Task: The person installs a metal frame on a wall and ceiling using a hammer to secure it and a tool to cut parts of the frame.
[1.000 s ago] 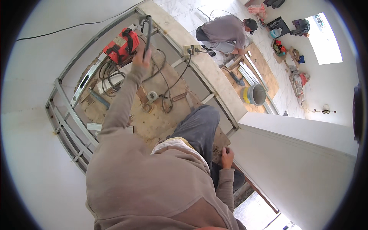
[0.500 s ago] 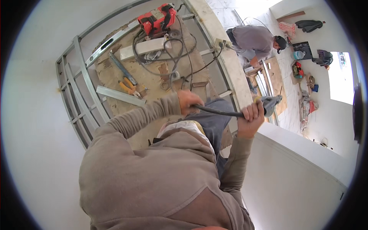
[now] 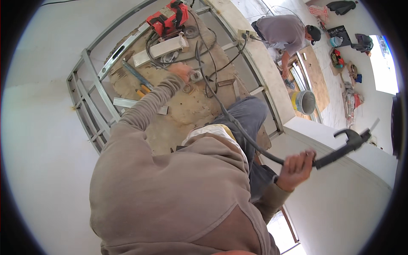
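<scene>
My right hand (image 3: 296, 170) is closed round the black cable just behind a welding electrode holder (image 3: 342, 148), held out at the right over the low wall. A thin pale rod (image 3: 375, 124) sticks out of the holder's tip. The black welding cable (image 3: 233, 121) runs from there across my thigh and back to the plywood board. Over that board my left hand (image 3: 182, 71) reaches forward, beside the cable loops and a small pale roll (image 3: 196, 76). Its fingers are smeared and partly hidden. A red welding machine (image 3: 168, 20) sits at the board's far end.
The plywood board (image 3: 182, 114) lies on a metal frame (image 3: 95, 76). On it are a spirit level (image 3: 121, 53), a hammer (image 3: 135, 74) and orange-handled pliers (image 3: 144, 89). Beyond the ledge (image 3: 255, 59), a co-worker (image 3: 284, 32) bends near a bucket (image 3: 305, 102).
My right hand has moved right and nearer with the electrode holder, stretching out more cable. The left has left the cable part near my lap and gone forward over the board. A bucket has come into sight.
</scene>
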A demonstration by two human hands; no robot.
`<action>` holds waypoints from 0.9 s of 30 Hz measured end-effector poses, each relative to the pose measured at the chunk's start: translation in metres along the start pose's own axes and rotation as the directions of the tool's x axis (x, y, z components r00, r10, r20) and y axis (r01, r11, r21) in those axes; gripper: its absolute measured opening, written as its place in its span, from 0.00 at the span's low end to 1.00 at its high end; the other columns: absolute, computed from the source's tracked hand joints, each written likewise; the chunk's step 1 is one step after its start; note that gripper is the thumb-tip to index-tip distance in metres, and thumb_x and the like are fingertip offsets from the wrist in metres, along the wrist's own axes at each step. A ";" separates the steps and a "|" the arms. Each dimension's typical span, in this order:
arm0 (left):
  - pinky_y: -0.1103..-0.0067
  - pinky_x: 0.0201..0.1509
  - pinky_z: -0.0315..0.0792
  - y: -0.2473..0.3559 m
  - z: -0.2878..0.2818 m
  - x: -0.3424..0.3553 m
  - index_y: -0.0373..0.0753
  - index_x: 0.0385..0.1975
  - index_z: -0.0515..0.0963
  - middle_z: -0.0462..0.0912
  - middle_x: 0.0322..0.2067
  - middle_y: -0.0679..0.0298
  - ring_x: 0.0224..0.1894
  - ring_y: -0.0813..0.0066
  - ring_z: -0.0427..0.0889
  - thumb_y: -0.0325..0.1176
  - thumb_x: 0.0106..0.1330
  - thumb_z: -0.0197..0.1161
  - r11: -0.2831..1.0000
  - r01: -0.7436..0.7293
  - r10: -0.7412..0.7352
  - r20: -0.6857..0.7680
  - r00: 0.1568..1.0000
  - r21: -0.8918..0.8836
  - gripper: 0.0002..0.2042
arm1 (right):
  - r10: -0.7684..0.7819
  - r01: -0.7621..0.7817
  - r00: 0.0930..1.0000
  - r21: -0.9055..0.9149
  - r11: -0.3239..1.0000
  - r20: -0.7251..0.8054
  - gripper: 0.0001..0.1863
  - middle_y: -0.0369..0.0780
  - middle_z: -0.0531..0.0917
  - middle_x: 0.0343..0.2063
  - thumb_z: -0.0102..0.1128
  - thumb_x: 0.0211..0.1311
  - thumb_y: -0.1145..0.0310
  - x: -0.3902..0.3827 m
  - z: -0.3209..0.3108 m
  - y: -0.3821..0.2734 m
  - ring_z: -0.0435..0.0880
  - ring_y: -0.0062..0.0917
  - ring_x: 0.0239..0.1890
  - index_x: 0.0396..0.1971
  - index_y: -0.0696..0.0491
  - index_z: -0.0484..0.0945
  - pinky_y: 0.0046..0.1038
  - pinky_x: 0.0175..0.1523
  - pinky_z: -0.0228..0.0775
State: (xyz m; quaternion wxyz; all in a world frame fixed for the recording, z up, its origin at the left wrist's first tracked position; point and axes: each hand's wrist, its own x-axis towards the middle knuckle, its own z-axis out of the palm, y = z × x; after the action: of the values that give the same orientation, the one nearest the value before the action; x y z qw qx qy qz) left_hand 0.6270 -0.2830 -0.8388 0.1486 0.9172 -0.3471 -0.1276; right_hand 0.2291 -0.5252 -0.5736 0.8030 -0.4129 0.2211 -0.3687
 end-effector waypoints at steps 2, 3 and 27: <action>0.63 0.49 0.75 -0.056 -0.010 0.011 0.48 0.39 0.84 0.86 0.35 0.57 0.45 0.51 0.81 0.32 0.60 0.60 0.996 0.085 -0.091 -0.211 0.973 -0.035 0.10 | -0.074 0.074 0.997 0.016 0.997 -0.019 0.10 0.28 0.53 0.11 0.40 0.80 0.66 -0.012 -0.016 -0.029 0.46 0.11 0.08 0.44 0.55 0.70 0.20 0.11 0.40; 0.62 0.48 0.75 -0.098 -0.015 0.019 0.48 0.38 0.84 0.86 0.36 0.57 0.43 0.51 0.82 0.29 0.59 0.59 0.970 0.223 -0.242 -0.326 0.914 -0.094 0.10 | -0.115 0.116 0.992 0.027 0.993 -0.044 0.10 0.29 0.53 0.11 0.39 0.80 0.66 -0.020 -0.018 -0.049 0.46 0.11 0.08 0.44 0.55 0.69 0.20 0.11 0.39; 0.62 0.68 0.67 -0.176 0.028 0.152 0.53 0.64 0.70 0.76 0.60 0.57 0.63 0.57 0.75 0.45 0.47 0.80 0.975 0.210 -0.215 0.096 0.972 0.068 0.40 | -0.825 0.059 0.208 -0.835 0.546 -0.525 0.08 0.28 0.53 0.16 0.47 0.64 0.78 -0.404 -0.365 -0.275 0.55 0.16 0.17 0.30 0.62 0.78 0.24 0.24 0.49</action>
State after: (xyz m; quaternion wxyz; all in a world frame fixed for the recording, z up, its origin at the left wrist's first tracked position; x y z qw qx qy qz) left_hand 0.8337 -0.2648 -0.9482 0.0898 0.9451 -0.2576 -0.1798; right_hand -0.3785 -0.5014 -0.5306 0.1722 -0.4400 0.5870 -0.6574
